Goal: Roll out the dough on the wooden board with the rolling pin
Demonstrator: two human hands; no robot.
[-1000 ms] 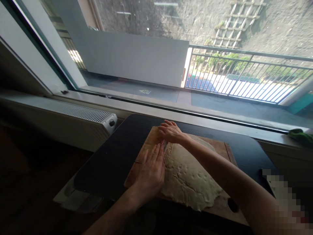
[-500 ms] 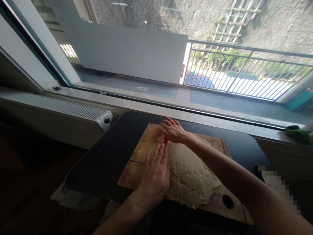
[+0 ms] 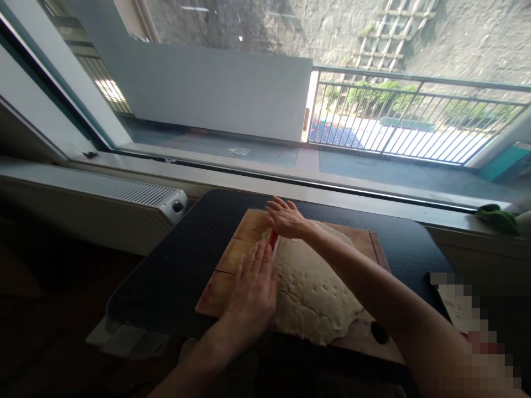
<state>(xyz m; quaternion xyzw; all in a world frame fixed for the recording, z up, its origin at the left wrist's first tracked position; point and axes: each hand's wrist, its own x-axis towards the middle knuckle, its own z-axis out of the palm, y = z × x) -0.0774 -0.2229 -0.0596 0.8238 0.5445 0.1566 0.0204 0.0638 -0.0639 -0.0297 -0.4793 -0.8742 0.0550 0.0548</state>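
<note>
A large sheet of pale dough (image 3: 313, 282), thin and dotted with dents, covers much of a wooden cutting board (image 3: 219, 290). Near its left side, a short stretch of a red rolling pin (image 3: 272, 239) shows between my hands; the rest is hidden beneath them. My left hand (image 3: 255, 284) lies flat over the near part of the pin, fingers stretched forward. Across the far part rests my right hand (image 3: 286, 218), palm down with its fingers extended and slightly spread. Neither hand wraps around the pin.
The board sits on a dark table (image 3: 166, 271) with rounded corners, against a windowsill (image 3: 232, 179). To the left stands a white radiator (image 3: 124, 199). A green cloth-like item (image 3: 498, 217) lies on the sill at right. A railing (image 3: 373, 119) is outside the window.
Both hands have shifted slightly left over the board, along with the red rolling pin. The whole view has also drifted a little. The dough's shape looks much the same.
</note>
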